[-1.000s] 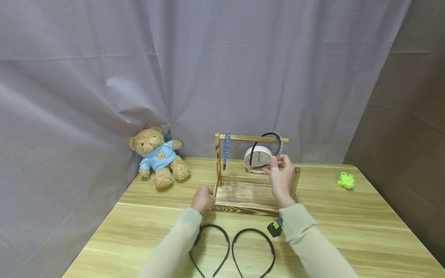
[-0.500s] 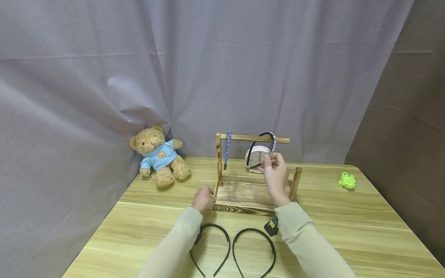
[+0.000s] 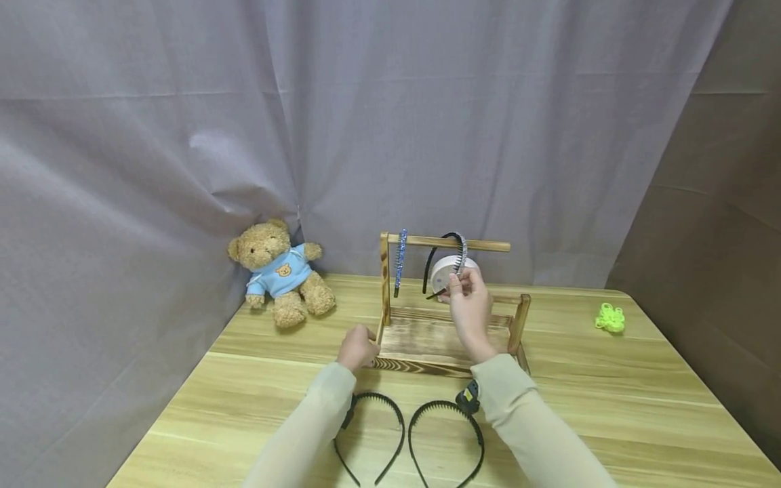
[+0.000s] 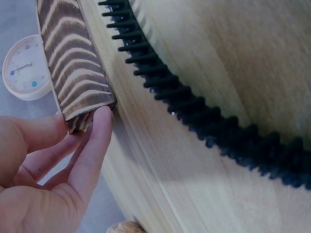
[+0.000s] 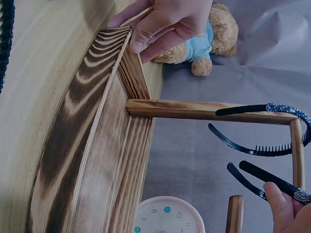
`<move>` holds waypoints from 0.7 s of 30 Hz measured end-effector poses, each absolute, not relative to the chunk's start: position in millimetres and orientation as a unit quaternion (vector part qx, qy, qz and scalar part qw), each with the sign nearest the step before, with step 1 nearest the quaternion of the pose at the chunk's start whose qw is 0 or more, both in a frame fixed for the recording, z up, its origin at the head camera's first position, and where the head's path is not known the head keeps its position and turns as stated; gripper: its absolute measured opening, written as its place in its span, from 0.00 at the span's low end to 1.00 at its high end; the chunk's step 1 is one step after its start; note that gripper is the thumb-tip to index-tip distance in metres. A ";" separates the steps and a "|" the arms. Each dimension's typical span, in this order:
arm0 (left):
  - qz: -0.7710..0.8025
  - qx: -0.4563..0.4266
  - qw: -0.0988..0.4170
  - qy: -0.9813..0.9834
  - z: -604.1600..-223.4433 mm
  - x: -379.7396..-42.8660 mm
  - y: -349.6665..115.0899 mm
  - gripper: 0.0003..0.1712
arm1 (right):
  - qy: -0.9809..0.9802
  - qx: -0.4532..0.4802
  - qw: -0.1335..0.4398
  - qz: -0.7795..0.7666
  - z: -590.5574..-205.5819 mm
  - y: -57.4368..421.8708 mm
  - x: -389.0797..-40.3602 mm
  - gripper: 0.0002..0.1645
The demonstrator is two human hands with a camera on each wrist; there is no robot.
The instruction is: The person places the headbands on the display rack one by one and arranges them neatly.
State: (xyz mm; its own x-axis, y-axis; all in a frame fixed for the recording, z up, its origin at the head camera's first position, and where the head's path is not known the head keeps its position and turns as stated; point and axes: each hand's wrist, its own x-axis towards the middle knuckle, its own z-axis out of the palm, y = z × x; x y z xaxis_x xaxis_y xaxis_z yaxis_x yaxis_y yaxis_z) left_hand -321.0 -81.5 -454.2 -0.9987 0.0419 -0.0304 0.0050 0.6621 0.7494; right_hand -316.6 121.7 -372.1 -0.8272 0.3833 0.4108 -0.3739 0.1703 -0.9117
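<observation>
In the head view my left hand grips the front left corner of a wooden rack. The left wrist view shows thumb and fingers pinching that corner of the rack. My right hand pinches one arm of a black headband with silver sparkle, whose arch spans the rack's top rail. Its two black ends show in the right wrist view. Left of it, a blue glitter headband hangs on the rail near the upright.
Two black toothed headbands lie on the table in front of the rack. Behind the rack stands a white round clock. A teddy bear sits back left, and a neon green bundle lies far right.
My right hand has moved left along the rail with the silver headband, toward the blue one. The left hand has stayed at the rack's corner.
</observation>
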 end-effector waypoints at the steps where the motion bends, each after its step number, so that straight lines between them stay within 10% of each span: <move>1: 0.410 0.014 0.022 0.912 -454.0 -320.2 -81.7 0.18 | -0.710 -0.003 0.294 0.640 -372.2 120.2 -316.4 0.09; 21: 0.429 0.015 0.028 0.903 -453.1 -321.1 -84.2 0.18 | -0.742 0.020 0.279 0.609 -374.4 104.4 -319.8 0.06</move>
State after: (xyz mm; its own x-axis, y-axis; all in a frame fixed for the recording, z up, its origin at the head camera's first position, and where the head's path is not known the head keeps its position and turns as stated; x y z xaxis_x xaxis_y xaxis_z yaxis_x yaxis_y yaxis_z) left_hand -321.1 -84.2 -453.1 -0.9979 0.0520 -0.0374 0.0039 0.6321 0.7749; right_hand -319.8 104.4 -374.4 -0.8433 0.3103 0.4387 -0.3697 0.2574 -0.8928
